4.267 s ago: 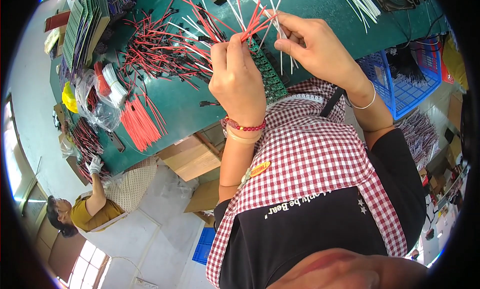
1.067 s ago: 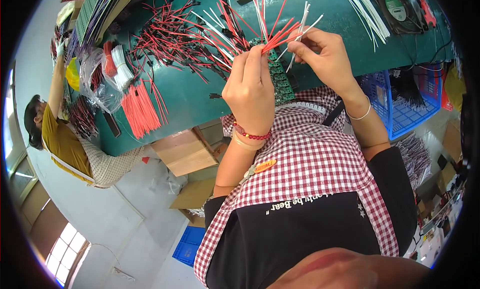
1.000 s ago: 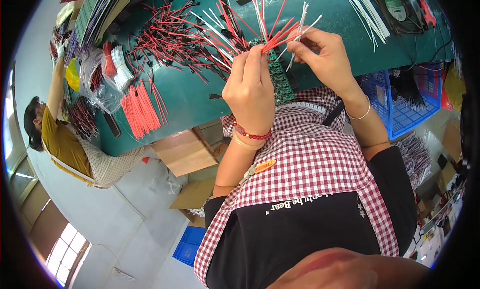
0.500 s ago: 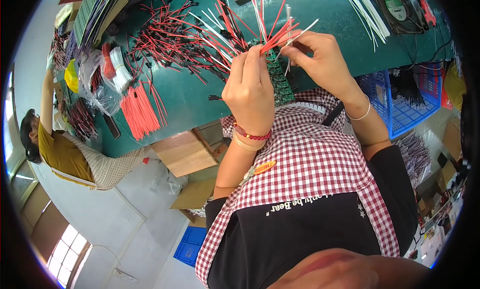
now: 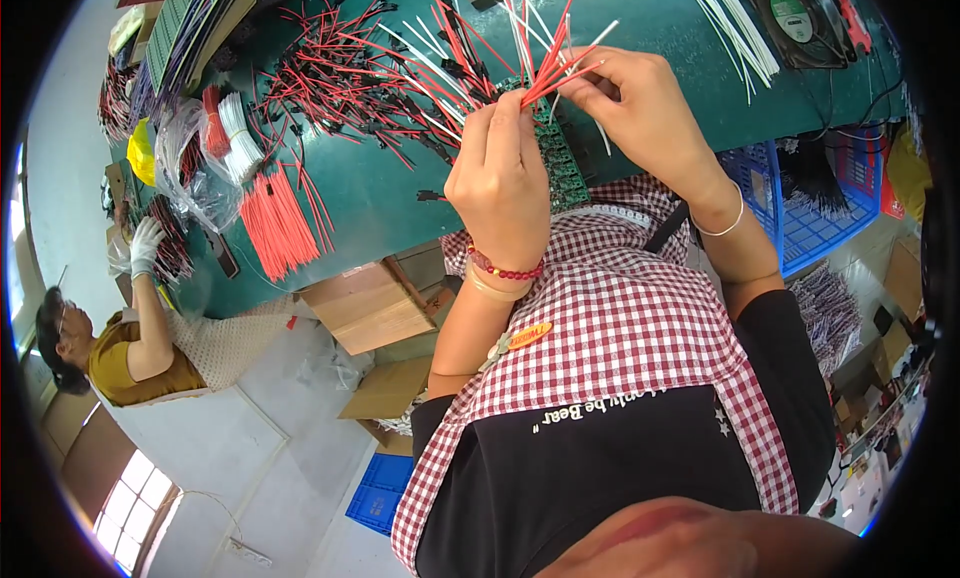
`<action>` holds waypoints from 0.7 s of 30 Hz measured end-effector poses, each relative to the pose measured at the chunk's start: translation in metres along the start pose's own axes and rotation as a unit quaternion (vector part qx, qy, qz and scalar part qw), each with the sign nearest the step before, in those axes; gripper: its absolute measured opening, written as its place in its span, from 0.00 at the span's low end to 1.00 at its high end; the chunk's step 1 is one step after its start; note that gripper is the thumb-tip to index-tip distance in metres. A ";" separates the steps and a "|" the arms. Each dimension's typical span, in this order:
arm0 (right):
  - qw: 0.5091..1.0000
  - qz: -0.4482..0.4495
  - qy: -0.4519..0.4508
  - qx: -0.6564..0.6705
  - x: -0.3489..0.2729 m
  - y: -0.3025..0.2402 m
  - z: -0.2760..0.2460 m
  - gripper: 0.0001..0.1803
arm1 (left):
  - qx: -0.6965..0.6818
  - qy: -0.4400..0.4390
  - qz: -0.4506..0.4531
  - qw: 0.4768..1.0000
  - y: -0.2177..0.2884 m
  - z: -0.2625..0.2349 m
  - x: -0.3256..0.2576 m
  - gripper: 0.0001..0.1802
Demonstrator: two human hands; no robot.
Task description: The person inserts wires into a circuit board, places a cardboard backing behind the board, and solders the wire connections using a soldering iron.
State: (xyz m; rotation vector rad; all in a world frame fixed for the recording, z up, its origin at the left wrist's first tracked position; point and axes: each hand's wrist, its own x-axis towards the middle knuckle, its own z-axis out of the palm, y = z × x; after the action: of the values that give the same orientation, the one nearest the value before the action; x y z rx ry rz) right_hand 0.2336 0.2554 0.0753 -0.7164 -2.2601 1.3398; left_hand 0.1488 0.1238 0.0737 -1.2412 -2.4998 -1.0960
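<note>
My left hand (image 5: 498, 178) is closed, its fingertips pinching a fanned bunch of red wires (image 5: 548, 81) above the bench. Close by on the right, my right hand (image 5: 640, 113) has thumb and forefinger drawn together at thin white wires (image 5: 590, 46) among the red ones. Below and between the hands lies a green circuit board panel (image 5: 566, 178), partly covered by them. More red and white wires rise behind my left hand. A tangled pile of red and black wires with black connectors (image 5: 330, 78) spreads to the left.
On the green bench (image 5: 375, 198) lie a red wire bundle (image 5: 277, 228), a white wire bundle (image 5: 240, 143) and loose white wires (image 5: 735, 38). A black fan (image 5: 790, 18) stands far right, above a blue crate (image 5: 825, 218). At left, a co-worker's gloved hand (image 5: 147, 243) is over the bench.
My right hand has shifted slightly up, and the white wires by it have changed angle. My left hand stays put. The co-worker's arm has come back from the far stacks toward the bench's near edge.
</note>
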 end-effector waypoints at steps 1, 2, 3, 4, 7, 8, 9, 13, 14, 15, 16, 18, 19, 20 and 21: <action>1.000 -0.004 -0.005 -0.011 0.003 -0.004 -0.002 0.10 | 0.000 0.000 0.000 1.000 0.000 0.000 0.000 0.09; 1.000 -0.008 -0.009 -0.021 0.005 -0.006 -0.003 0.10 | 0.001 0.003 0.000 1.000 0.000 0.000 0.000 0.09; 1.000 -0.009 -0.010 -0.021 0.006 -0.006 -0.003 0.10 | 0.002 0.005 0.000 1.000 -0.001 0.000 0.000 0.09; 1.000 0.001 -0.015 -0.016 0.006 -0.006 -0.003 0.10 | 0.002 0.006 0.000 1.000 -0.001 0.000 0.000 0.09; 1.000 0.000 -0.015 -0.012 0.006 0.001 0.001 0.10 | 0.003 0.008 0.003 1.000 0.000 0.000 -0.001 0.09; 1.000 -0.011 -0.009 -0.013 0.006 0.003 0.002 0.12 | 0.002 0.005 0.001 1.000 0.000 0.000 -0.001 0.09; 1.000 -0.011 -0.010 -0.013 0.006 0.003 0.002 0.12 | 0.001 0.001 -0.002 1.000 0.000 0.000 -0.001 0.09; 0.999 0.029 -0.028 -0.010 0.006 0.004 -0.001 0.13 | 0.004 0.004 0.004 1.000 -0.001 0.000 -0.001 0.10; 0.998 0.045 -0.033 -0.012 0.006 0.004 -0.002 0.14 | 0.004 0.005 0.003 1.000 -0.001 0.000 -0.001 0.10; 0.998 0.045 -0.033 -0.012 0.006 0.004 -0.003 0.14 | 0.003 0.005 0.003 1.000 -0.001 0.000 -0.001 0.10; 0.998 0.048 -0.038 -0.013 0.006 0.005 -0.004 0.15 | 0.003 0.006 0.002 1.000 -0.002 0.001 -0.001 0.10; 0.998 0.051 -0.044 -0.013 0.007 0.006 -0.003 0.16 | 0.002 0.007 0.007 1.000 -0.003 0.001 -0.001 0.10; 0.999 0.028 -0.015 0.006 0.007 0.007 -0.002 0.12 | 0.002 0.007 0.007 1.000 -0.002 0.002 -0.001 0.10; 1.000 0.005 0.013 0.026 0.007 0.008 -0.001 0.09 | 0.001 0.006 0.008 1.000 -0.002 0.002 -0.001 0.10; 1.000 0.004 0.013 0.026 0.009 0.009 -0.002 0.09 | 0.000 0.006 0.009 1.000 -0.001 0.002 -0.001 0.10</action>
State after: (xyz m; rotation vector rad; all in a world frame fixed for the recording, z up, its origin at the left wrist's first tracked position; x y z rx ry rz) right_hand 0.2293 0.2658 0.0687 -0.7227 -2.1966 1.3788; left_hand 0.1485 0.1239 0.0713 -1.2509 -2.4759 -1.0947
